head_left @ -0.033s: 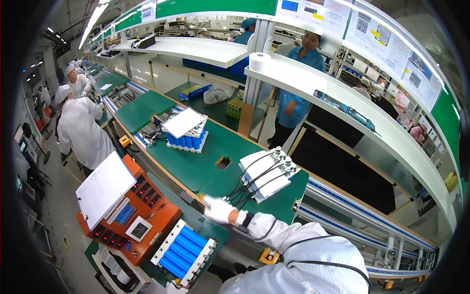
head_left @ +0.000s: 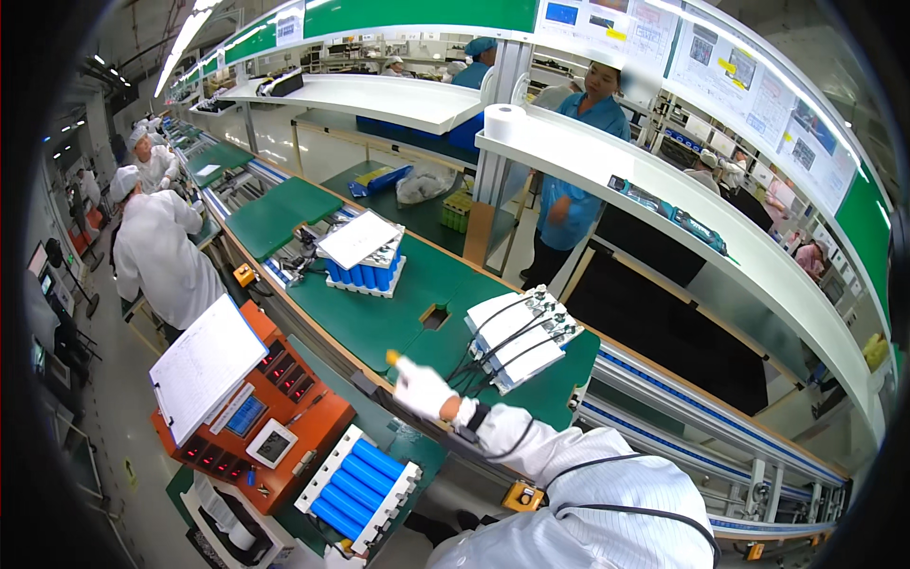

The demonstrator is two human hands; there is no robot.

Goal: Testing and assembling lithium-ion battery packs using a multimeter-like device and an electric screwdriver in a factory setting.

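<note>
My right hand, in a white glove with a dark band at the wrist, reaches left over the near edge of the green bench. Its fingers are closed on a small yellow thing whose kind I cannot make out. Just right of the hand lies a white-cased battery pack with several black cables trailing toward the glove. Nearer me, a pack of blue cylindrical cells sits in a white frame. A white patch below that pack may be my left glove; no fingers can be made out.
Left stands an orange tester with red displays and a clipboard. Another blue-cell pack with paper on top sits farther along the bench. A white shelf holds a paper roll and electric screwdriver. Co-workers stand left and beyond the bench.
My right hand has lifted slightly away from me, and the yellow thing at its fingertips has risen with it. The whole view has shifted a little; the packs keep their places.
</note>
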